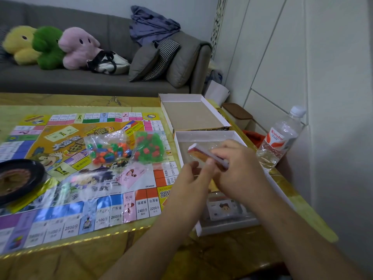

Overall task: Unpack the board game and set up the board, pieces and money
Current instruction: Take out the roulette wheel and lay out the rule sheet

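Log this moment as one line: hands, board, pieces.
hands: left hand and right hand hold wrapped stack over box tray | board: unfolded on table | pieces: two bags unopened on board

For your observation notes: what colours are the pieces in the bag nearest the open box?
Green and red, in the bag of pieces on the board; head view.
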### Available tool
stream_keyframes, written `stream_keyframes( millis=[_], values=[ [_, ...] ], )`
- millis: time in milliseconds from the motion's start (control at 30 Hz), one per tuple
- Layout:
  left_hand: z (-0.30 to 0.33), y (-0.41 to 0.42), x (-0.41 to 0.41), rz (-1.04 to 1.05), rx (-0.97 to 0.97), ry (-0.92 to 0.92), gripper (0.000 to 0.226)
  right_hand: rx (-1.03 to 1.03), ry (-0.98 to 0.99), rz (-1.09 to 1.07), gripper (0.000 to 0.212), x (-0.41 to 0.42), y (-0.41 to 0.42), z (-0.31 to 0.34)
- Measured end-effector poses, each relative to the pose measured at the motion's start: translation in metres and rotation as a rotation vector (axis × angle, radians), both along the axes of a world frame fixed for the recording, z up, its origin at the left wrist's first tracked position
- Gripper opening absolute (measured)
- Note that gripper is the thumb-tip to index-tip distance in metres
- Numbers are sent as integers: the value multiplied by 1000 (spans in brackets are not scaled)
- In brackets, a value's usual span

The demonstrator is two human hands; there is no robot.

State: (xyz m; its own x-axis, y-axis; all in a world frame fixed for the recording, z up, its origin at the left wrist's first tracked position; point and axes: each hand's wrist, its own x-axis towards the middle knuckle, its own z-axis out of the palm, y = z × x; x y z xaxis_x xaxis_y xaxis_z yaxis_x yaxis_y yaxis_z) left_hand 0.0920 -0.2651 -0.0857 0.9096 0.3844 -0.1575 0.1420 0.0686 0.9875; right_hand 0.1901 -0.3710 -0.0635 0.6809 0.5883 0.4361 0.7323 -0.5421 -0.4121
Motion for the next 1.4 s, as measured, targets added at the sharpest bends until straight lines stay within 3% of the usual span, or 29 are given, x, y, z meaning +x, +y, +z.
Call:
stream_keyframes(
  millis=[100, 200, 267, 333, 500, 633, 767, 967, 1400],
  values=[
    [8, 1, 9, 156, -265, 35, 35, -165, -21, 95, 16, -14, 11, -3],
    [3, 8, 12, 325, -373, 84, 21, -114, 236, 221, 27, -9, 7, -3],
    [0, 12, 9, 368, -452, 68, 16, -34, 338, 123, 23, -1, -1, -5],
    [-1, 13, 7, 378, -507, 61, 16, -79, 377, 19, 22, 9, -6, -10],
    [-7, 11, 8, 387, -434, 145, 4, -402, 393, -103, 39, 22, -5, -23],
    [-5, 10, 6, 387, -433, 157, 12, -618, 252, -74, 19, 25, -1, -33],
    [-3, 6, 7, 360, -412, 148, 9, -633, 204, -81, 19, 28, 5, -34],
    [-4, 5, 6, 369, -373, 164, 12, -678, 248, -39, 45, 35, 7, -29],
    [-7, 7, 8, 373, -414, 171, 12, -625, 182, -86, 38, 32, 8, -36]
  ],
)
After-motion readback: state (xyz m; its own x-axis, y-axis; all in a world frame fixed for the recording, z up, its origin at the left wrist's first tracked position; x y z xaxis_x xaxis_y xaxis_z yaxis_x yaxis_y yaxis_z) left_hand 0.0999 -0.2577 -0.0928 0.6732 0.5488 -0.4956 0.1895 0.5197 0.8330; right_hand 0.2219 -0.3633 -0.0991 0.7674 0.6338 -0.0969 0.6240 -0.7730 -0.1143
